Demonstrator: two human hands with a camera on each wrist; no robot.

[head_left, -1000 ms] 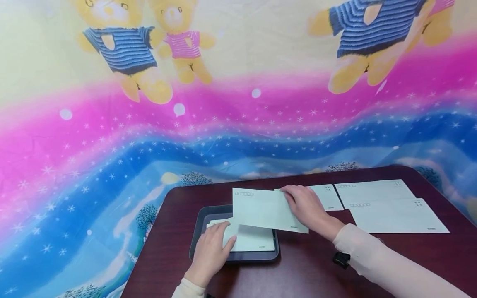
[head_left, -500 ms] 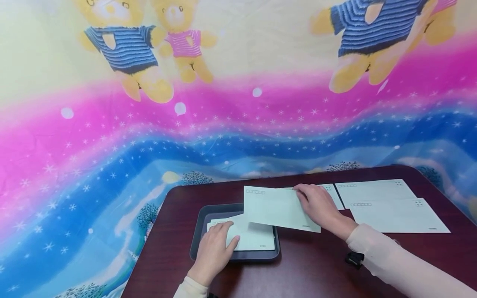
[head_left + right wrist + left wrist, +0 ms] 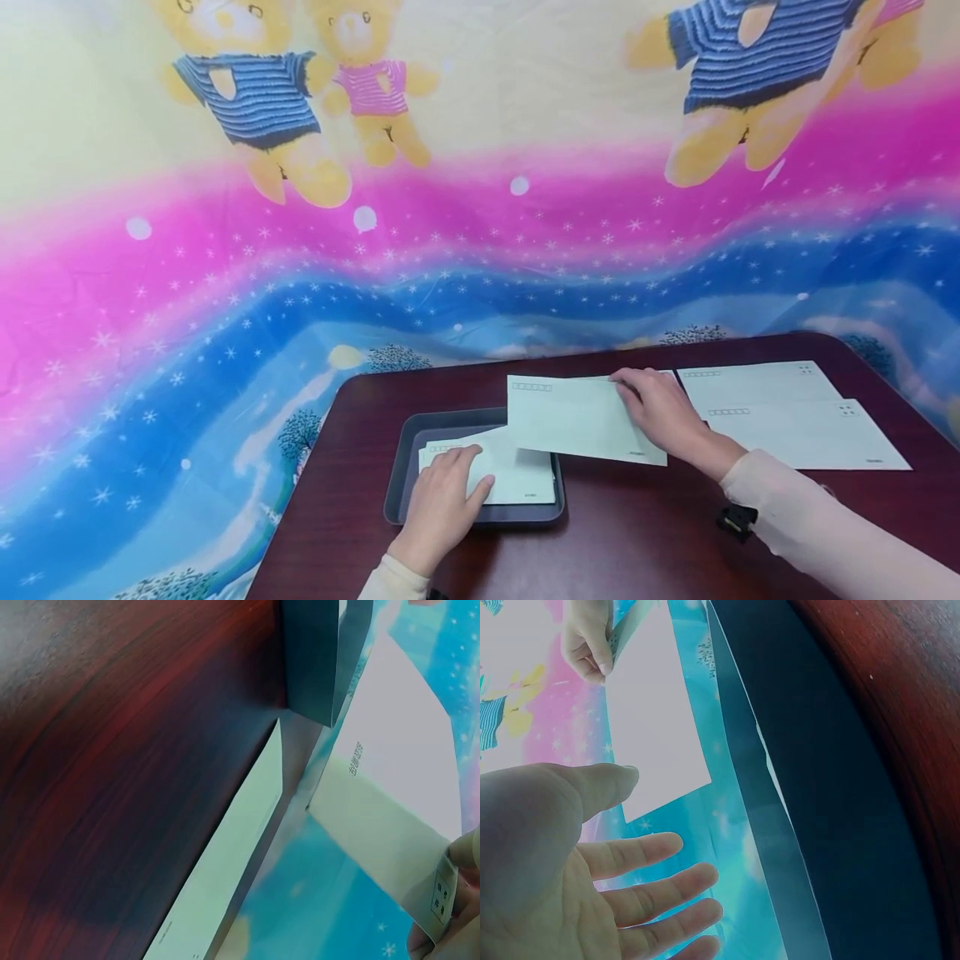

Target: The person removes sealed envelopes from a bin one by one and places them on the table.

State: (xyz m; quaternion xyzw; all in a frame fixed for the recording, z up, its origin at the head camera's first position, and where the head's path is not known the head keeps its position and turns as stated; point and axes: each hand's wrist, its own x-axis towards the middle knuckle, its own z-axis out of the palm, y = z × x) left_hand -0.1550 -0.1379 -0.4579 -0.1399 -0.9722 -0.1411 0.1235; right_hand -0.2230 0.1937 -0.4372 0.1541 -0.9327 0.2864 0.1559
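My right hand (image 3: 663, 417) pinches a pale envelope (image 3: 573, 421) by its upper right corner and holds it up, tilted, past the right side of a dark grey tray (image 3: 517, 522). In the right wrist view, thumb and fingers meet at the printed corner of the held envelope (image 3: 390, 817). In the tray lies a stack of similar envelopes (image 3: 517, 479). Over the stack's left part is my left hand (image 3: 446, 500); whether it touches is unclear. Its fingers (image 3: 656, 896) are spread and relaxed in the left wrist view, with nothing between them.
Two envelopes, a rear one (image 3: 757, 383) and a front one (image 3: 810, 442), overlap on the dark red table (image 3: 585, 542) at the right. Another lies mostly hidden behind the held envelope and right hand. A cartoon-print cloth (image 3: 480, 208) hangs behind the table.
My right hand has carried the envelope rightward, away from above the tray, covering more of the envelope lying behind it. My left hand has shifted slightly right over the stack.
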